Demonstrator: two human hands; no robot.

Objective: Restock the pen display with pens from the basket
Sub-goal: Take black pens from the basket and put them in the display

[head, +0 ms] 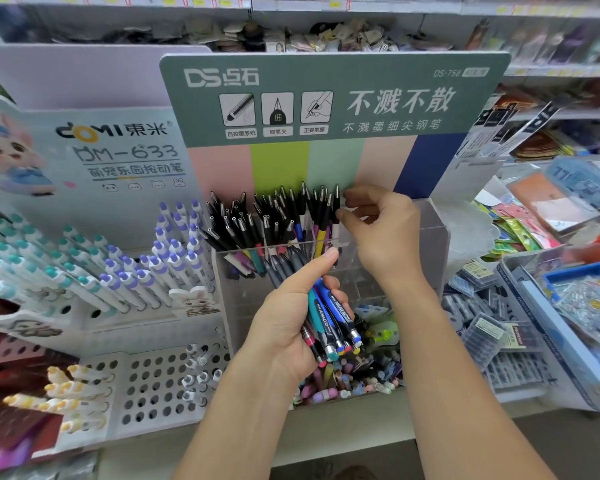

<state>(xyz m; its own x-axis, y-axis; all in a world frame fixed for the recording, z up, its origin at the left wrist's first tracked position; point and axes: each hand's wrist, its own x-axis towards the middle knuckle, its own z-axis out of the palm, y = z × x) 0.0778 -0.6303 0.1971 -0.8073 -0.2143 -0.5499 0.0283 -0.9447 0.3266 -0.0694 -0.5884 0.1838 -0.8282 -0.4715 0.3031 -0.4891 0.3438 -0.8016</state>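
Left hand [288, 317] grips blue and teal pens [329, 317], tips up.

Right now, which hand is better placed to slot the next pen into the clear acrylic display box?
Right hand: it sits at the standing black-tipped pens in the clear acrylic display box. Left hand is full, gripping a bundle of blue and teal pens.

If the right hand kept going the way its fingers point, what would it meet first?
The right hand reaches left, its fingers at the upright black-tipped pens in the clear display. It would likely meet those pens first, though depth is unclear.
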